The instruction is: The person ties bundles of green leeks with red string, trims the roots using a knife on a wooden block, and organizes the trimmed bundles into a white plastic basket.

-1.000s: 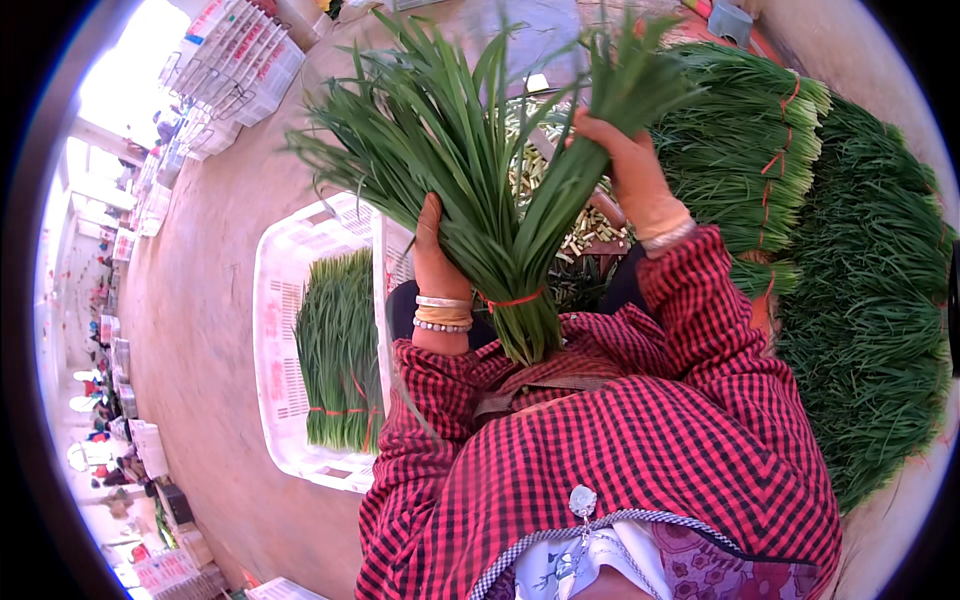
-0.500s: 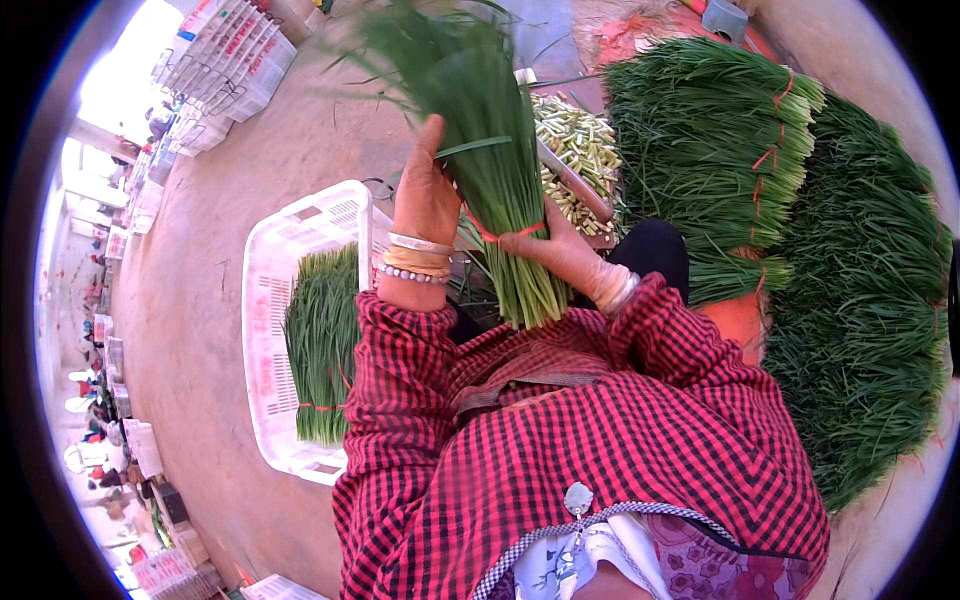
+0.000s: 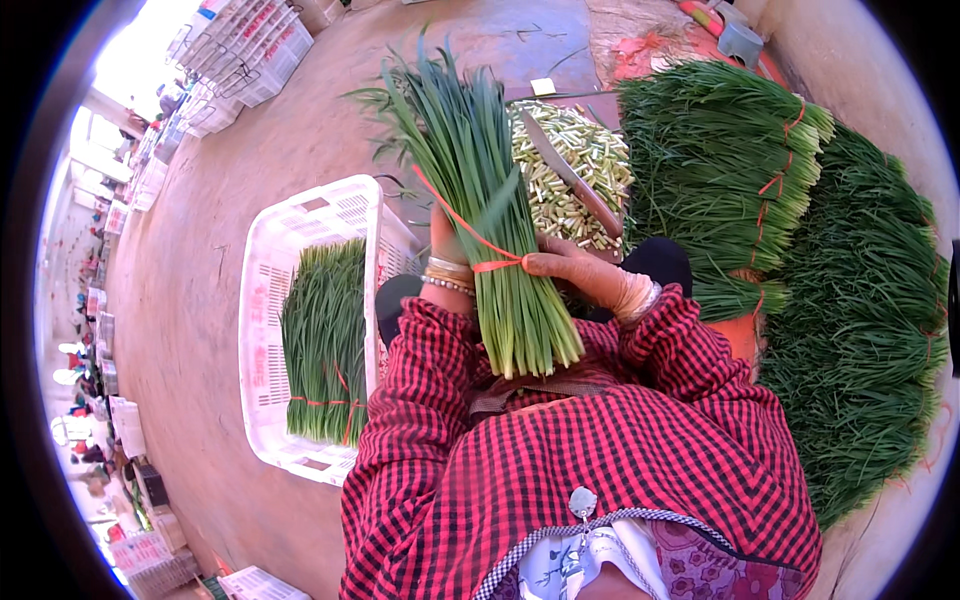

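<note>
A bunch of garlic chives point(image 3: 525, 320) leans upright in front of me, cut stems toward my lap and leaf tips pointing away. A red tie point(image 3: 497, 265) circles it low down, and a loose end of the tie slants up across the leaves. My left hand point(image 3: 444, 238) supports the bunch from behind and the left side, its fingers mostly hidden by the leaves. From the right, my right hand point(image 3: 588, 273) grips the bunch at the tie, thumb on the front by the knot.
Left of me stands a white plastic basket point(image 3: 262, 330) holding tied chives point(image 3: 325, 345). Ahead, a knife point(image 3: 570, 175) lies on a heap of cut stem ends point(image 3: 595, 150). Large piles of tied chives point(image 3: 715, 160) lie at the right. Stacked crates point(image 3: 245, 55) stand far left.
The bunch has come down nearer my lap, its leaves now still and no longer blurred. My left hand has slid behind it, and a loose tie end now shows across the front.
</note>
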Demonstrator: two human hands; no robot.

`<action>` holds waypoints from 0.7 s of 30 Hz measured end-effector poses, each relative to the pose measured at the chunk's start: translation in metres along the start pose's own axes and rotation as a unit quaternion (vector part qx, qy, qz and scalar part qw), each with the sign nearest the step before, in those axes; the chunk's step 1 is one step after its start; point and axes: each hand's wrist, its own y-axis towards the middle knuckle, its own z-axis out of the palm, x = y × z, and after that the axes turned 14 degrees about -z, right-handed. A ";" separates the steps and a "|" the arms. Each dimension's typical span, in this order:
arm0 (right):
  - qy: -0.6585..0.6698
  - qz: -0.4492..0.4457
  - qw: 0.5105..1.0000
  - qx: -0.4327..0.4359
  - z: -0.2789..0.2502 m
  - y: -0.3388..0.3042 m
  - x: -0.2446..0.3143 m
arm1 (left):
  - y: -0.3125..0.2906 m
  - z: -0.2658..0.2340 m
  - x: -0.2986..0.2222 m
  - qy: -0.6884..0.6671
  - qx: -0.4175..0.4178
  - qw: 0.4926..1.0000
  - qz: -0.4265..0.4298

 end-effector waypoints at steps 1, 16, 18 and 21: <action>-0.070 -0.048 0.996 -0.008 0.000 0.006 0.002 | -0.005 -0.001 -0.009 0.026 -0.036 0.999 -0.003; -0.003 -0.274 0.878 -0.393 -0.057 0.033 0.047 | -0.015 0.023 -0.003 0.128 -0.278 0.949 0.082; 0.011 -0.296 0.859 -0.418 -0.075 0.023 0.050 | -0.012 0.030 0.006 0.103 -0.225 0.965 0.091; -0.082 -0.313 0.869 -0.376 -0.085 0.012 0.052 | -0.014 0.024 0.007 0.109 -0.231 0.963 0.087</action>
